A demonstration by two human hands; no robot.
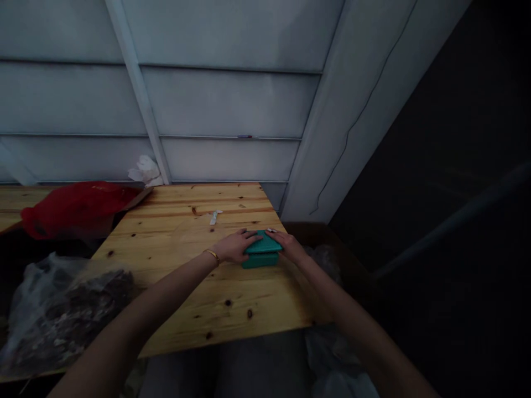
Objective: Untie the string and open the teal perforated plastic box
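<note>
A small teal box (pixel 260 260) rests on the wooden table near its right edge. Its teal lid (pixel 265 242) sits on top, and a dark gap shows between lid and box along the front. My left hand (pixel 236 246) holds the left side, fingers reaching over the lid and thumb low beside it. On the right side, my right hand (pixel 289 246) grips the lid and box edge, with its fingers over the top. What lies inside the box is hidden.
The wooden table (pixel 174 301) carries a small white packet (pixel 214 216) behind the box. At left are a clear plastic bag (pixel 62 315) with dark contents and a red bag (pixel 83 207). White crumpled paper (pixel 146 170) lies by the panelled wall (pixel 228 102).
</note>
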